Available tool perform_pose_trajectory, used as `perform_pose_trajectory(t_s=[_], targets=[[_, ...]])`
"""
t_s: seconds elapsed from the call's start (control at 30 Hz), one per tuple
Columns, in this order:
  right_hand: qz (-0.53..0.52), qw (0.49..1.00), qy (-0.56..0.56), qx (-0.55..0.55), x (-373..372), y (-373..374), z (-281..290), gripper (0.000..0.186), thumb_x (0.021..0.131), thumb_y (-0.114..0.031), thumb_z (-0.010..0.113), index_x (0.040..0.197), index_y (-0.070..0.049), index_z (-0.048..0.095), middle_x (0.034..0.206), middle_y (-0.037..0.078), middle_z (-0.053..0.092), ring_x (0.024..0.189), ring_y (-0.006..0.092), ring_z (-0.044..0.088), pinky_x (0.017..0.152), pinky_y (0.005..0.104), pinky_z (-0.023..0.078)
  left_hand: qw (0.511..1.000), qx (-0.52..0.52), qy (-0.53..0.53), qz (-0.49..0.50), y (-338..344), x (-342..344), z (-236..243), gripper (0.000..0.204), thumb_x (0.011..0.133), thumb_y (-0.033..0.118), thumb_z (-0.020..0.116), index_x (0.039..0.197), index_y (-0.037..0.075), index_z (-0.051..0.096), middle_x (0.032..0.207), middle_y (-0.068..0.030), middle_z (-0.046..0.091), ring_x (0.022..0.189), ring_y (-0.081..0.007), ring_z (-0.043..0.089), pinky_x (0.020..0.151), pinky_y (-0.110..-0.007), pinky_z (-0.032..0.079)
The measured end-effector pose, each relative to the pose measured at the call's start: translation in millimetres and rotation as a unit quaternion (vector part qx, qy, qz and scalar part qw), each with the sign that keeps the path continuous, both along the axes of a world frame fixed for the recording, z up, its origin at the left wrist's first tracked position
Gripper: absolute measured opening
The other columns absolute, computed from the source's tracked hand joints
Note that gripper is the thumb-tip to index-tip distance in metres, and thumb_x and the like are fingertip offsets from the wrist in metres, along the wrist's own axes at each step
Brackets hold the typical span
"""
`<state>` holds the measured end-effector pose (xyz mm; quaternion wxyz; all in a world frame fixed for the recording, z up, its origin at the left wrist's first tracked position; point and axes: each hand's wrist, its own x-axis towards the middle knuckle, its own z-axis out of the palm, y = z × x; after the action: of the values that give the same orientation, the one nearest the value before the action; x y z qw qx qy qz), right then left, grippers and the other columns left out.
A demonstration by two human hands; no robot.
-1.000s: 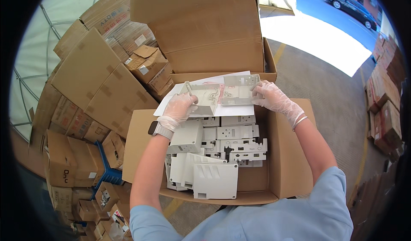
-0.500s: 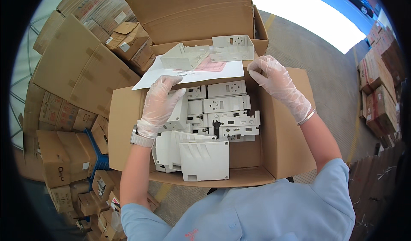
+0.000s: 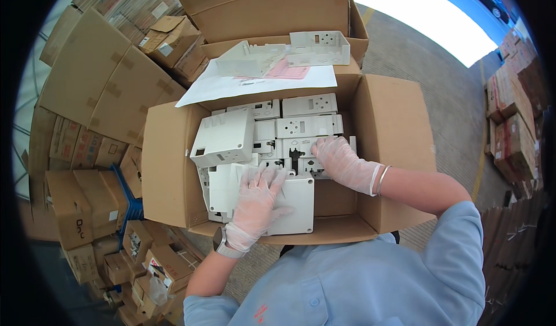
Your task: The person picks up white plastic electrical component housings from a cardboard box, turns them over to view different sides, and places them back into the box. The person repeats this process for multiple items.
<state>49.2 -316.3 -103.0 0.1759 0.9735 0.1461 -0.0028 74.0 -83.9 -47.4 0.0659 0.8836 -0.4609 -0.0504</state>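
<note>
An open cardboard box [image 3: 168, 169] in front of me holds several white plastic housings. My left hand [image 3: 255, 201], in a thin clear glove, lies flat with fingers spread on a large white housing [image 3: 292, 207] at the box's near side. My right hand [image 3: 341, 161], also gloved, reaches in and touches a white housing part [image 3: 304, 152] in the middle of the box. Another big white housing [image 3: 223, 137] lies tilted at the box's left. On a white sheet [image 3: 231, 85] at the far edge rest two white plastic parts [image 3: 318, 48] and a pink slip [image 3: 286, 70].
A taller open carton [image 3: 260, 4] stands behind the box. Stacks of brown cartons [image 3: 87, 94] crowd the left side, with smaller boxes [image 3: 145, 256] below. More cartons [image 3: 512, 135] stand at the right on a grey paved floor [image 3: 446, 106].
Both hands have come down from the sheet and parts at the far edge into the box. The left now rests on the near housing, the right on the middle parts.
</note>
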Motion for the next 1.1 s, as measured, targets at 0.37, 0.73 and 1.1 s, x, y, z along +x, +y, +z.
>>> perform_pose_trajectory(t_s=[0.37, 0.73, 1.1], targets=[[-0.193, 0.721, 0.428, 0.509, -18.6, 2.6, 46.8, 0.087, 0.082, -0.037, 0.066, 0.145, 0.0, 0.018, 0.125, 0.024, 0.054, 0.116, 0.0347, 0.053, 0.094, 0.0414, 0.046, 0.94, -0.172, 0.088, 0.282, 58.5, -24.5, 9.4, 0.073, 0.078, 0.031, 0.074, 0.135, 0.001, 0.04, 0.125, -0.0171, 0.051, 0.112, -0.0317, 0.051, 0.094, -0.04, 0.042], [-0.279, 0.493, 0.444, 0.694, -18.3, 15.6, 31.2, 0.093, 0.081, -0.055, 0.065, 0.143, -0.001, 0.022, 0.118, 0.019, 0.057, 0.102, 0.0264, 0.06, 0.074, 0.0378, 0.057, 0.825, -0.294, 0.3, 0.377, 57.4, -34.0, -6.6, 0.044, 0.092, 0.033, 0.061, 0.121, 0.001, 0.054, 0.09, -0.0049, 0.062, 0.081, -0.0162, 0.058, 0.075, -0.03, 0.047], [-0.057, 0.522, 0.364, 0.77, -26.3, 36.0, 102.6, 0.079, 0.085, -0.031, 0.071, 0.143, -0.007, 0.024, 0.124, 0.014, 0.051, 0.121, 0.0232, 0.046, 0.104, 0.0377, 0.039, 0.39, -0.731, 0.44, 0.346, 74.3, -31.3, 20.9, 0.057, 0.093, 0.04, 0.056, 0.136, 0.005, 0.042, 0.135, -0.0097, 0.048, 0.123, -0.0264, 0.047, 0.103, -0.043, 0.041]])
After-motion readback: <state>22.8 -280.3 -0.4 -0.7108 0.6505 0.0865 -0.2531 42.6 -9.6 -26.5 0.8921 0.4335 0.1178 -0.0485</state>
